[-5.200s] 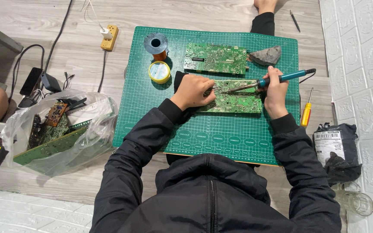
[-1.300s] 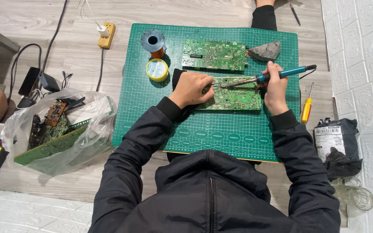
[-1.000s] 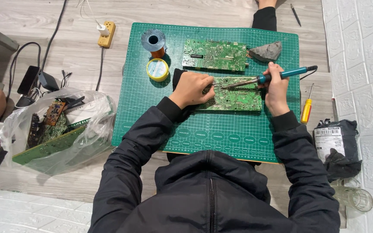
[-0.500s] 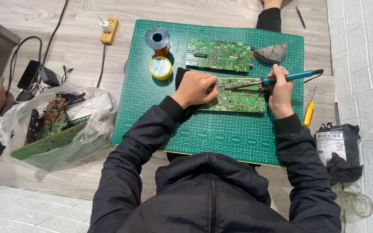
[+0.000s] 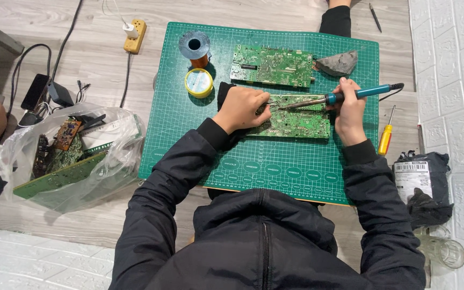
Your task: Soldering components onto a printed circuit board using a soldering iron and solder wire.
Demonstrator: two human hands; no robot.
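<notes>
Work is on a green cutting mat (image 5: 200,145) laid on a pale wood-plank floor (image 5: 98,21), white brick-pattern wall panel (image 5: 452,64) to the right. Judged mid-job: the nearer circuit board (image 5: 296,121) lies flat at mat centre and is under the iron now; a second circuit board (image 5: 272,65) lies just beyond it, and whether it is finished cannot be told. More boards sit in a clear plastic bag (image 5: 71,156) off the mat's left edge. Left hand (image 5: 241,109) rests on the near board's left end, fingers curled shut on something thin, too small to identify. Right hand (image 5: 349,110) grips the blue-handled soldering iron (image 5: 339,97), tip over the board. Solder spool (image 5: 194,45) and yellow tin (image 5: 198,82) stand near the mat's far left; a screwdriver (image 5: 386,135) lies off its right edge.
</notes>
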